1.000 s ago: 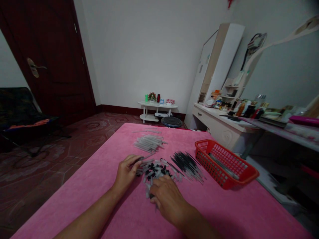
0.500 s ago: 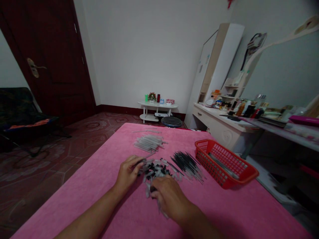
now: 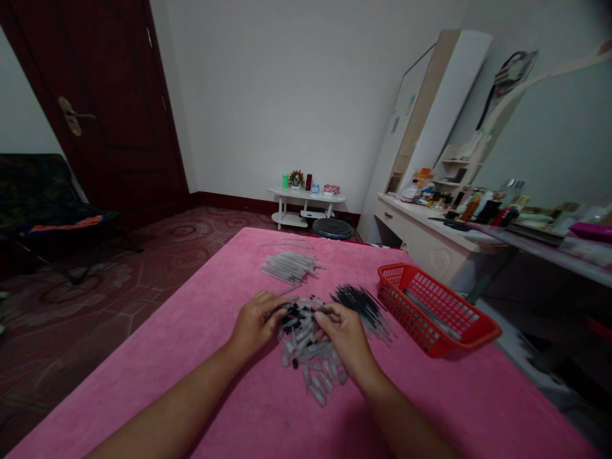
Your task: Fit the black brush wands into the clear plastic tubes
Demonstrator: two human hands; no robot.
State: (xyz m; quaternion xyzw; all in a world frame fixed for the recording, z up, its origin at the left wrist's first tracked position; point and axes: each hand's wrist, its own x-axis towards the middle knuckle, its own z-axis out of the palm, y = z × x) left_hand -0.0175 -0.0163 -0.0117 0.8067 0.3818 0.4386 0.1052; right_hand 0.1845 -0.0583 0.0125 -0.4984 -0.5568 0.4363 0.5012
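Note:
A loose pile of small translucent and black plastic pieces point(image 3: 306, 344), which look like pen parts, lies on the pink cloth point(image 3: 229, 408) in front of me. At the pile's left edge is my left hand point(image 3: 255, 324), its thumb and fingers curled together; what they hold is hidden. My right hand point(image 3: 347, 338) reaches over the right side, thumb and forefinger closed at the pieces, and I cannot make out what is between them. Behind the pile lies a bundle of pale grey tubes point(image 3: 289, 266). Thin black-and-clear sticks like pen refills point(image 3: 361, 307) are bunched beyond my right hand.
A red plastic basket point(image 3: 433, 312) with several long thin rods inside stands on the right of the cloth. Farther right is a dressing table point(image 3: 430, 236) crowded with bottles. A low white stand point(image 3: 306, 199) is by the far wall, a folding chair point(image 3: 52, 210) at left.
My right hand has moved forward and right from the near side of the pile, uncovering translucent pieces spread toward me. My left hand stays at the left edge. The view has shifted slightly.

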